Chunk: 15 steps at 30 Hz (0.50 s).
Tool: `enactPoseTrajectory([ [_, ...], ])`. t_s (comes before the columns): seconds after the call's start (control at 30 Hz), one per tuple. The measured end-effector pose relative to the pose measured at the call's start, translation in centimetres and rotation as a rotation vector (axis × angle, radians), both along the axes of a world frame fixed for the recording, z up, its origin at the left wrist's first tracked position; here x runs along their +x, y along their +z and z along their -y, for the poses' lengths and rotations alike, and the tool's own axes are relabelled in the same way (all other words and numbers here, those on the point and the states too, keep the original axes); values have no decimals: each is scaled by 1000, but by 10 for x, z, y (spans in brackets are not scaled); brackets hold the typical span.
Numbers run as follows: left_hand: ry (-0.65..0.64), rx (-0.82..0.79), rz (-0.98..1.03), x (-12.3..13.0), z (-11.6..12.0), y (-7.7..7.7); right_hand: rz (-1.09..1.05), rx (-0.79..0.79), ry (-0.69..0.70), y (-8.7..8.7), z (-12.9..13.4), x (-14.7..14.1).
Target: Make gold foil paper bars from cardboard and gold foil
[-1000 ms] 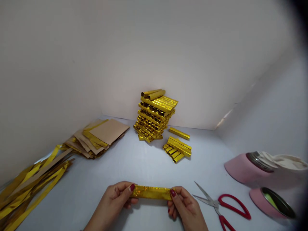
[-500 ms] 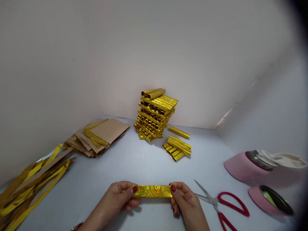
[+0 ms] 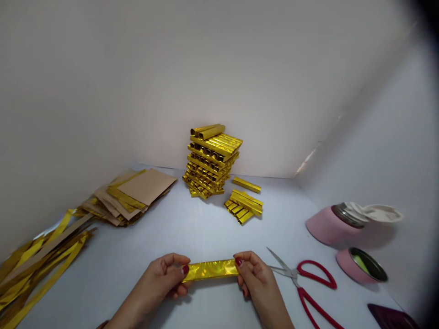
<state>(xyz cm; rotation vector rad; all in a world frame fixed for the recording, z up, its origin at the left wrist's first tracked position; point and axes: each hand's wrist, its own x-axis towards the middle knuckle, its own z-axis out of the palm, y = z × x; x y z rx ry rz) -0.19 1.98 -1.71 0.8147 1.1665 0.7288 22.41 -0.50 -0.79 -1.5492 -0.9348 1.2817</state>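
My left hand (image 3: 154, 283) and my right hand (image 3: 254, 278) hold the two ends of a flattened strip of gold holographic foil (image 3: 211, 270), thumbs on top. The strip lies level, tilting slightly upward to the right. Beyond it stands a tall crisscross stack of gold foil tubes (image 3: 212, 162). A smaller pile of gold sticks (image 3: 243, 205) and a single gold stick (image 3: 246, 184) lie to its right. My right hand is nearest a pair of red-handled scissors (image 3: 302, 283).
Foil-backed cardboard pieces (image 3: 144, 187) lie in a heap at back left, with long gold foil strips (image 3: 44, 260) at far left. A pink container (image 3: 334, 224) and a pink-sided tin (image 3: 360, 266) sit at right. A dark maroon object (image 3: 387, 317) shows at the lower right. White walls surround the white surface.
The whole view has shifted, so the scene sits further left and higher. The foil strip now looks smoother, and both hands still hold it, slightly higher in the picture.
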Motion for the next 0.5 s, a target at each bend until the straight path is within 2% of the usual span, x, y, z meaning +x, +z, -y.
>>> enactPoseTrajectory([
  [0.17,-108,166,-153,-4,1,-1,-5,-1,68,-1,0,2],
  [0.27,-201,367,-376,-8,3,0,53,-2,129,-1,0,2],
  [0.37,-342,541,-658,-10,5,7,249,63,204,1,1,2],
  [0.5,-498,593,-866,-8,8,20,630,201,339,4,6,0],
])
